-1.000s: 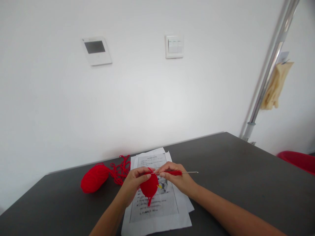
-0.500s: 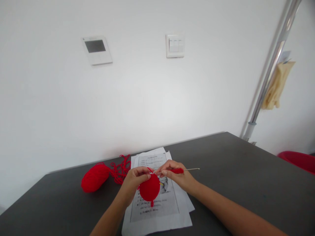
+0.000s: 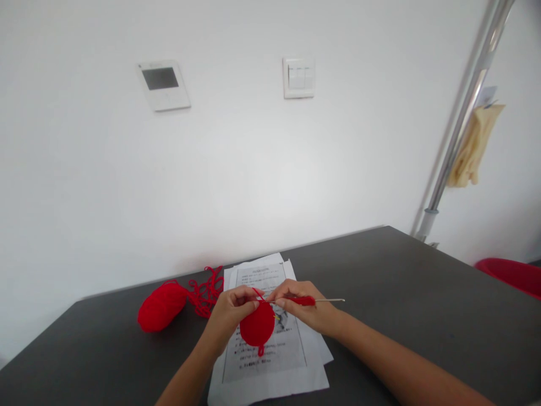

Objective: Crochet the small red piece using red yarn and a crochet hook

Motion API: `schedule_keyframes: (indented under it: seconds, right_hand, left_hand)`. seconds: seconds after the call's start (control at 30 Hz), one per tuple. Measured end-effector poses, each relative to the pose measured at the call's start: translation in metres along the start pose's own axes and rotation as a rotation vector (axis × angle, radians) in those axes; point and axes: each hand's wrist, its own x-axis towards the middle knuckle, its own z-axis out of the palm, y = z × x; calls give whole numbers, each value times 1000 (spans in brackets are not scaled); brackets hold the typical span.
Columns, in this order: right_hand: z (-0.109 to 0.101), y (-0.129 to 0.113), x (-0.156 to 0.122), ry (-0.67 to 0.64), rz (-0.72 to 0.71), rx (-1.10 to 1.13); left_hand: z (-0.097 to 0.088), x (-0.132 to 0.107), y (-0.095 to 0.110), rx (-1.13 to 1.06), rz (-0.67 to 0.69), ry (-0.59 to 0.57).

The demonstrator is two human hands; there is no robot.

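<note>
My left hand (image 3: 234, 307) pinches the upper edge of a round red crochet piece (image 3: 257, 325), with a strand of red yarn at its fingertips. A small loop hangs from the bottom of the piece, and a yellow stitch marker (image 3: 276, 317) sits at its right edge. Between the thumb and fingers of my right hand (image 3: 310, 307) is a crochet hook (image 3: 303, 301) with a red grip; one metal end points right, the other meets the top edge of the piece. Whether the tip is inside a stitch is too small to tell.
Printed sheets (image 3: 270, 383) lie under my hands on the dark table (image 3: 380, 293). A red yarn ball (image 3: 162, 307) and tangled yarn (image 3: 207, 290) are at the left. Behind stands the white wall with a switch (image 3: 298, 77). A red chair (image 3: 509, 273) is at the right.
My right hand and the hook have shifted slightly, the hook's free end now a little lower and further right. My left hand keeps its hold on the crochet piece.
</note>
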Motion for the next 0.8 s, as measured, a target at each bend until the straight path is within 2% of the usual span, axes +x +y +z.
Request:
schedule_keyframes:
  seconds: [0.3, 0.53, 0.67, 0.8]
  right_hand:
    - [4, -6, -2, -26, -67, -137]
    - [9, -3, -2, -17, -208, -208]
    - [12, 1, -2, 30, -291, -225]
    - [12, 5, -2, 4, -316, -275]
  left_hand:
    - [5, -7, 8, 331, 308, 53]
    - [9, -11, 10, 471, 423, -8]
    - [9, -10, 10, 452, 379, 19]
    - [7, -6, 6, 291, 208, 91]
